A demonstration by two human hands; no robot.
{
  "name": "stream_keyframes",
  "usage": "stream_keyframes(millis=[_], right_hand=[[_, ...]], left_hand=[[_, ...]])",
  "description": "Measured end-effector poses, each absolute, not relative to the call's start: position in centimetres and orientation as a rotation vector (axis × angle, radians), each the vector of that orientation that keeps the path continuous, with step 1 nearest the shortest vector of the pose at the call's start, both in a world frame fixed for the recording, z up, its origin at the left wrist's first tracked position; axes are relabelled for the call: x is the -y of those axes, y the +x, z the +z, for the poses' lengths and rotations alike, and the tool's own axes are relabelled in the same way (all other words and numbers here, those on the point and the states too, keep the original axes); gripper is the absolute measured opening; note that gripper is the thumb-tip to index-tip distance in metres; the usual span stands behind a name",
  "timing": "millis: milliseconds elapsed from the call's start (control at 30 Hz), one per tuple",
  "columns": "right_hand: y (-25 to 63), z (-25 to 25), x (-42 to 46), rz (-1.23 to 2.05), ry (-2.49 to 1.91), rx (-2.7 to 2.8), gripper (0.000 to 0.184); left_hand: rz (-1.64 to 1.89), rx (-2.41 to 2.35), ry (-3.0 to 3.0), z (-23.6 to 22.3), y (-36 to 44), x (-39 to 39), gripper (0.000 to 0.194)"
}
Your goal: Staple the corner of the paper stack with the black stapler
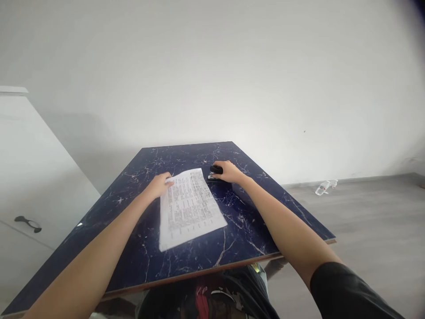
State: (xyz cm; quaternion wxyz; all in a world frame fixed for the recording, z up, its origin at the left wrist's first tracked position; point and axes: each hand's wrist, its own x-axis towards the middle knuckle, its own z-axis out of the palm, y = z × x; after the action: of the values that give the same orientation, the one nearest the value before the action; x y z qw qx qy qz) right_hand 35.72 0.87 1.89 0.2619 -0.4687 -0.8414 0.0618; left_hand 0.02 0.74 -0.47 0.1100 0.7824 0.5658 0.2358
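Here, the whole back is filled by a pale wall [212,79], and on the right a grey floor [365,230] is seen. On the left, a white cabinet [29,164] is set close to the dark blue bench [239,230], which is marked with thin white lines like cracks. Parts of the bench are hidden by the left arm [99,248] and the right arm [282,217].

Over the middle of the bench, a printed paper [189,208] is seen, turned a little askew. Whether it is one sheet or more cannot be told. Its upper left edge is pinched by the left hand [159,184], with the thumb [169,182] on top. The right hand [229,171] is curled around the back of a black stapler [216,169], so the back end is hidden. The front is pointed left, toward the paper's top right corner, and the two are parted by a thin strip of bench.

By the look of it, this much is done: both things are held. The paper has not been put in the stapler's mouth, and no staple can be made out in it.

Of the small things around, a clear plastic bottle [323,188], or something like it, is left on the floor by the wall. A small dark spot [304,131] is seen on the wall.
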Motion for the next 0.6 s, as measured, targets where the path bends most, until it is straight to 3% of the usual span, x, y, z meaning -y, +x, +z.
stream_keyframes(millis=[300,600], right_hand=[[35.7,2.6,0.2,0.458,-0.975,2.541,0.026],[33.7,3.7,1.9,0.635,-0.861,2.665,0.022]], left_hand=[[1.261,-1.495,1.945,0.3,-2.0,-1.0,0.026],[1.384,-1.499,1.883,0.1,-2.6,-1.2,0.020]])
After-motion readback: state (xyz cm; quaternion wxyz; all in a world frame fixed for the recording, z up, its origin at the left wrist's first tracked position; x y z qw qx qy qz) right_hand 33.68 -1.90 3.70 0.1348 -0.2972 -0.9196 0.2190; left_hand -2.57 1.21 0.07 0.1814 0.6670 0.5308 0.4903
